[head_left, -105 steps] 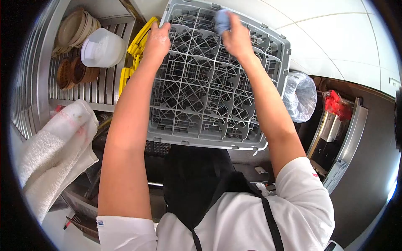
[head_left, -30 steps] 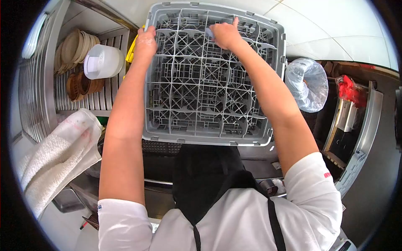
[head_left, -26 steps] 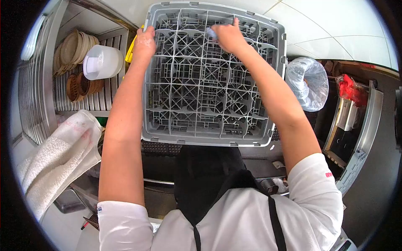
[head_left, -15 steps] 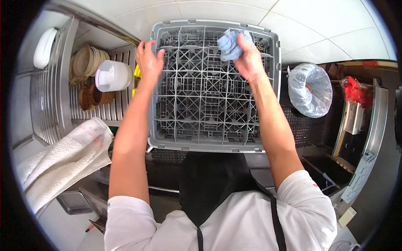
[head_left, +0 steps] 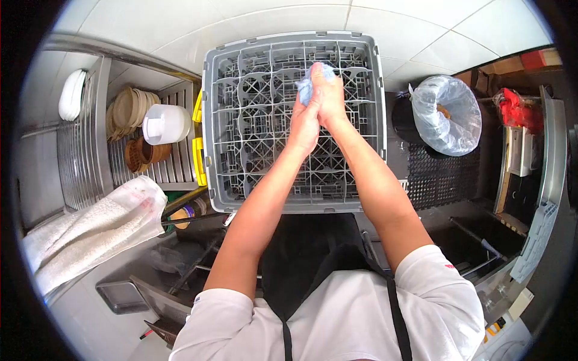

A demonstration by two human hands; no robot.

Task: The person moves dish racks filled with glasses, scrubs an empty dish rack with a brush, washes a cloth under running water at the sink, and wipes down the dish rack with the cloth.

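Presently your left hand (head_left: 306, 127) and right hand (head_left: 332, 103) press together, closed around the crumpled, pale blue cloth (head_left: 305, 89) between them; beyond and below them is the square, grey plastic rack (head_left: 313, 208) with thin crossing bars.

Blue cloth (head_left: 306, 89) crumpled over gray rack (head_left: 313, 207)

The rack is squarish plastic, its dividers forming a grid of open compartments over a latticework base, the gridded side in view. The cloth is held in a wrinkled bunch over the grid's upper middle, partly hidden.
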